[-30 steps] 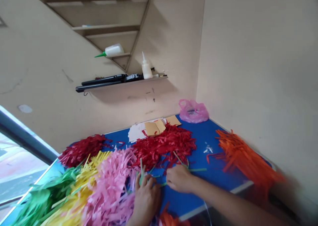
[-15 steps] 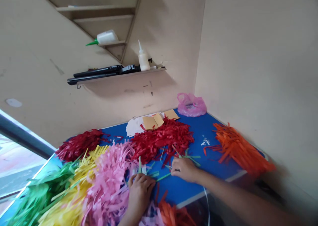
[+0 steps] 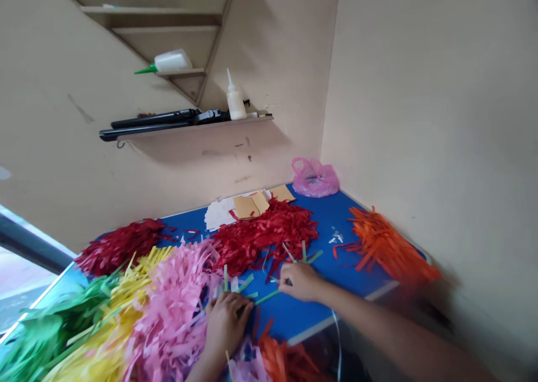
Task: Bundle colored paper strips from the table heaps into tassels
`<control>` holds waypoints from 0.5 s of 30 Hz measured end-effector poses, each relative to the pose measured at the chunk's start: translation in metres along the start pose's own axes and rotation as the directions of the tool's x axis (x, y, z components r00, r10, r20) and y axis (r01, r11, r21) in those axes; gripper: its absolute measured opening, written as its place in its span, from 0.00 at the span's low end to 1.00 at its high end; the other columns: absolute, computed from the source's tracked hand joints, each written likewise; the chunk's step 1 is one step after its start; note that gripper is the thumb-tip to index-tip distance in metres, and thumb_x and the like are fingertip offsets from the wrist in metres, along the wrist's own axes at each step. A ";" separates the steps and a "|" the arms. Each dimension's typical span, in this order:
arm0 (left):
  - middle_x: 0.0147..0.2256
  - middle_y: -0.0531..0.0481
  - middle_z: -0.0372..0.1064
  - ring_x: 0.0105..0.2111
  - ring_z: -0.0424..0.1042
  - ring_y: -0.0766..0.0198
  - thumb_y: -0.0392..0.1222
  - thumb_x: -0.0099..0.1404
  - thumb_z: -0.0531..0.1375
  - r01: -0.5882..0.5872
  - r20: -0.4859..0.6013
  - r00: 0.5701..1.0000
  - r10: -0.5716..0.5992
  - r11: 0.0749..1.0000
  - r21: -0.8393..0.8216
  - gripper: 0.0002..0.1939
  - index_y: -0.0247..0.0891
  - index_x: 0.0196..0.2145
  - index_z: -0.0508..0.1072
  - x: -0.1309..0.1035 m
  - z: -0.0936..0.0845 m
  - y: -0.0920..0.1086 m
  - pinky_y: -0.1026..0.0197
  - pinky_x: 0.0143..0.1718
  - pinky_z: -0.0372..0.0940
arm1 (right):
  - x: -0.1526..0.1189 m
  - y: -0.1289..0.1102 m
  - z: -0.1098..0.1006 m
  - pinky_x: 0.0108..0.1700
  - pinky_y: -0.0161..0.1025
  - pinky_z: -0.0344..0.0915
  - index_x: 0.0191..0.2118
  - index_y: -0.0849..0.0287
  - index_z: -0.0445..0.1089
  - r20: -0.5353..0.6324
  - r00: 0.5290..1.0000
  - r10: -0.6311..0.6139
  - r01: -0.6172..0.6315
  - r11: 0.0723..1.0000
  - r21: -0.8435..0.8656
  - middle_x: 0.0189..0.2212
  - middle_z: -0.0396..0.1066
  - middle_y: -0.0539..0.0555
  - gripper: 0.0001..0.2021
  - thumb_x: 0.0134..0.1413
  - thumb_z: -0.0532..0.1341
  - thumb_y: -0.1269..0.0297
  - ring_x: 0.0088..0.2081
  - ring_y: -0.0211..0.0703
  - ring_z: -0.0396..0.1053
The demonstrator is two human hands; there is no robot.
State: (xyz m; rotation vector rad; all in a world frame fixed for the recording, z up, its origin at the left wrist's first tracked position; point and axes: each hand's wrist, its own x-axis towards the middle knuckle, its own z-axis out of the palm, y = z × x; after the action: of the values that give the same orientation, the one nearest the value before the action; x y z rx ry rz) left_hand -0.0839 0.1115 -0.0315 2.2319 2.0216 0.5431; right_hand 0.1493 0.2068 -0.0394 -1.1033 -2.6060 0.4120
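Low in the middle of the head view, my left hand (image 3: 229, 317) is closed over light green paper strips (image 3: 246, 283), whose ends stick out past its fingers. My right hand (image 3: 301, 282) is farther right over the blue table, its fingers curled round more green strips (image 3: 313, 256) that fan out behind it. A single green strip (image 3: 267, 297) lies between the two hands. A pink paper bundle (image 3: 176, 303) sits left of my left hand, and a red bundle (image 3: 264, 231) lies just beyond both hands. My fingertips are partly hidden.
Yellow (image 3: 105, 320) and green paper bundles (image 3: 59, 320) lie at left, dark red (image 3: 120, 245) behind them. Orange bundles (image 3: 378, 239) lie right and at the front edge. Cards (image 3: 221, 214) and a pink plastic bag (image 3: 315, 177) stand at the back. A shelf (image 3: 197, 125) holds a glue bottle (image 3: 236, 102).
The view has turned slightly right, so the scene sits farther left. The green strips at my right hand now point more upward. Both hands stay closed in nearly the same place.
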 end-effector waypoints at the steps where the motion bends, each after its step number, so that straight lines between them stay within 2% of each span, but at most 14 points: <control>1: 0.35 0.51 0.78 0.42 0.73 0.53 0.47 0.67 0.56 0.006 -0.002 1.000 -0.005 1.000 0.012 0.12 0.48 0.30 0.78 0.002 -0.001 0.003 0.47 0.45 0.57 | 0.003 -0.004 -0.002 0.33 0.34 0.63 0.31 0.57 0.77 0.007 1.000 0.005 -0.005 0.999 -0.038 0.34 0.76 0.50 0.05 0.55 0.63 0.64 0.34 0.42 0.74; 4: 0.34 0.49 0.77 0.41 0.72 0.50 0.44 0.64 0.57 -0.051 -0.038 0.998 0.055 0.995 0.080 0.08 0.46 0.32 0.77 0.006 -0.002 0.011 0.42 0.48 0.55 | 0.010 -0.012 -0.007 0.29 0.35 0.61 0.33 0.55 0.76 0.039 0.999 -0.031 0.037 0.987 -0.155 0.36 0.76 0.51 0.05 0.54 0.63 0.63 0.33 0.44 0.74; 6: 0.37 0.49 0.78 0.44 0.71 0.48 0.47 0.61 0.60 -0.189 -0.071 0.977 0.203 0.968 0.163 0.09 0.50 0.38 0.78 0.006 0.002 0.013 0.38 0.52 0.51 | 0.012 -0.015 -0.011 0.28 0.35 0.61 0.34 0.54 0.76 0.084 0.992 -0.098 0.115 0.967 -0.229 0.37 0.76 0.50 0.04 0.53 0.63 0.66 0.32 0.44 0.73; 8: 0.38 0.50 0.78 0.46 0.70 0.46 0.52 0.57 0.63 -0.308 -0.109 0.933 0.344 0.916 0.255 0.13 0.54 0.41 0.78 0.005 0.009 0.010 0.36 0.55 0.47 | 0.011 -0.016 -0.014 0.27 0.36 0.61 0.34 0.54 0.76 0.139 0.975 -0.172 0.205 0.936 -0.286 0.36 0.76 0.49 0.04 0.53 0.63 0.68 0.31 0.44 0.73; 12: 0.38 0.52 0.79 0.42 0.73 0.52 0.55 0.61 0.61 -0.416 -0.145 0.865 0.480 0.848 0.329 0.12 0.53 0.41 0.78 0.010 0.024 -0.002 0.43 0.57 0.49 | 0.010 -0.019 -0.019 0.26 0.38 0.62 0.32 0.60 0.74 0.192 0.944 -0.267 0.320 0.880 -0.352 0.34 0.75 0.52 0.06 0.58 0.60 0.68 0.32 0.46 0.73; 15: 0.37 0.53 0.80 0.37 0.76 0.58 0.56 0.63 0.59 -0.501 -0.116 0.822 0.558 0.805 0.318 0.13 0.51 0.40 0.78 0.022 0.025 -0.006 0.48 0.55 0.52 | 0.015 -0.025 -0.019 0.25 0.38 0.62 0.32 0.62 0.73 0.190 0.941 -0.279 0.332 0.866 -0.373 0.34 0.75 0.54 0.06 0.56 0.59 0.73 0.31 0.46 0.73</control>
State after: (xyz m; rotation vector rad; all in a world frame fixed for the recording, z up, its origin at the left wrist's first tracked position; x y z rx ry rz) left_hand -0.0806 0.1382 -0.0522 3.0644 1.5946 0.5785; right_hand 0.1297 0.2041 -0.0103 -0.7579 -3.0012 -0.1376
